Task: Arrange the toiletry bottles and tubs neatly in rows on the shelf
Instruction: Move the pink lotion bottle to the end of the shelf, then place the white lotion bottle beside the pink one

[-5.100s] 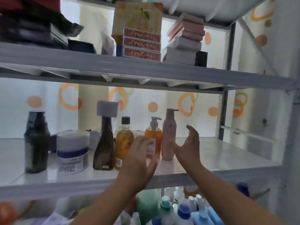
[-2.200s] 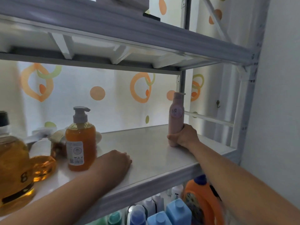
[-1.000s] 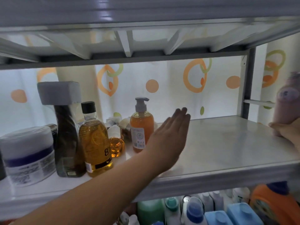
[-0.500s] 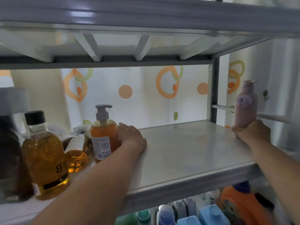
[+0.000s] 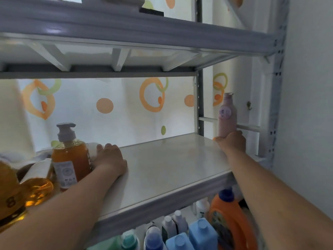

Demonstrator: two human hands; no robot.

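My right hand (image 5: 232,141) grips the base of a tall pink bottle (image 5: 227,114), which stands upright at the far right end of the white shelf (image 5: 171,168). My left hand (image 5: 110,157) lies on the shelf against the right side of an orange pump bottle (image 5: 71,157), fingers curled toward its back. A small amber bottle with a white cap (image 5: 37,183) lies tilted left of it. A large amber bottle marked 8 (image 5: 10,195) fills the lower left edge.
The upper shelf beam (image 5: 135,29) hangs low overhead. A side rail (image 5: 246,126) crosses behind the pink bottle. Below the shelf stand an orange detergent jug (image 5: 228,219), blue containers (image 5: 201,233) and several small bottles. A wall closes the right side.
The view has shifted right and closer. My left hand stays by the orange pump bottle and my right hand keeps holding the pink bottle at the shelf's right end.
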